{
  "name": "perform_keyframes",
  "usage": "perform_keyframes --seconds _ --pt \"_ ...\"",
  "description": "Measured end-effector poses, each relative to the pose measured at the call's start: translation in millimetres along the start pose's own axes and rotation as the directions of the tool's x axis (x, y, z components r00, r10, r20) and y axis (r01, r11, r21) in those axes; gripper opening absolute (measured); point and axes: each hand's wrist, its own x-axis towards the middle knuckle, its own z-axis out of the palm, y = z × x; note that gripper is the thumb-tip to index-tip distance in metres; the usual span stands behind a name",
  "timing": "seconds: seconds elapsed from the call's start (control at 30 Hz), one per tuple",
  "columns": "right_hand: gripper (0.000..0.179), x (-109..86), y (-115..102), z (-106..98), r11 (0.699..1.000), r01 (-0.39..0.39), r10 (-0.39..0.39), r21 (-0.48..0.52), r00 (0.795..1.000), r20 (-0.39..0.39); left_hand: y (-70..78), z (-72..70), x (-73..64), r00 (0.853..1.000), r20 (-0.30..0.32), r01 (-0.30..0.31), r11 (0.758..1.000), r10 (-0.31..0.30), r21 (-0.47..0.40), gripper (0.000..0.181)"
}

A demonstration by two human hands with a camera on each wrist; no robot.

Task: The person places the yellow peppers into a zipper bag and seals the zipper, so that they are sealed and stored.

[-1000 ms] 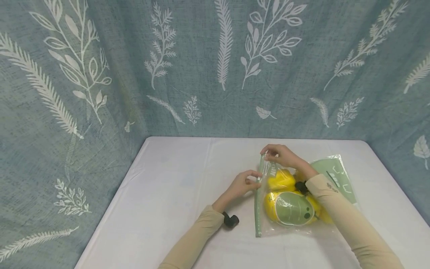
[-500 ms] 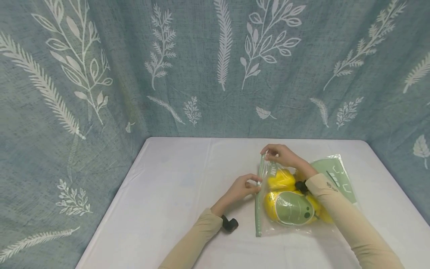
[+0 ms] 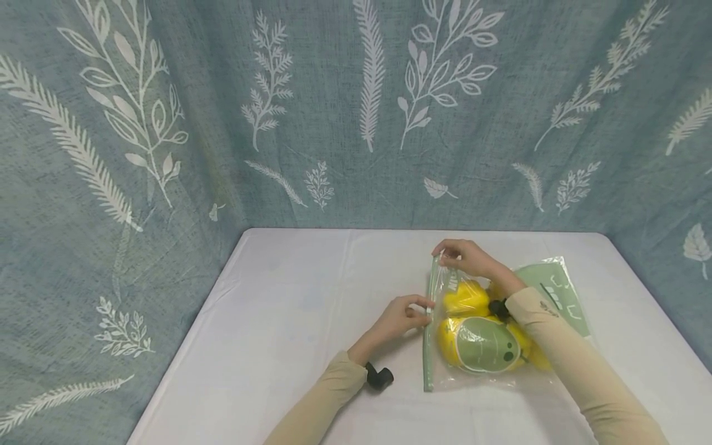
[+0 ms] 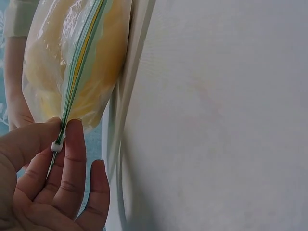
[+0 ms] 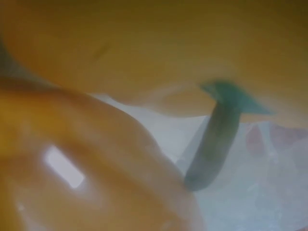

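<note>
A clear slider zip bag (image 3: 453, 380) with green print lies on the table, holding several yellow fruit-like things (image 3: 466, 299). Along its left edge runs a green zip strip (image 3: 428, 364). My left hand (image 3: 394, 321) pinches this strip between thumb and fingers, about midway along. In the left wrist view, a small white slider (image 4: 57, 146) sits on the zip at the fingertips. My right hand (image 3: 468, 257) pinches the far end of the strip at the bag's corner. The right wrist view is filled by blurred yellow shapes, one with a green stem (image 5: 214, 147).
A white table (image 3: 289, 309) spreads left of the bag and in front of it. Behind stands a blue-green curtain (image 3: 334, 111) with white leaf patterns. Each wrist wears a small black camera (image 3: 380, 377).
My left hand has slid a little toward me along the zip strip. The right hand stays at the far corner, and the bag keeps its place.
</note>
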Motion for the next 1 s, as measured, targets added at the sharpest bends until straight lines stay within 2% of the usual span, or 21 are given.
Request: perform_keyframes --seconds 0.23,1.0 --pt "0.021 0.3 1 1 1.000 0.002 -0.002 0.010 1.000 0.002 -2.0 1.5 -4.3 1.000 -0.004 -0.016 1.000 0.016 -0.016 0.031" --pt "0.021 0.4 3 1 1.000 0.004 -0.004 -0.009 1.000 0.004 -3.9 6.6 -15.5 1.000 -0.003 0.012 1.000 -0.012 0.019 0.031"
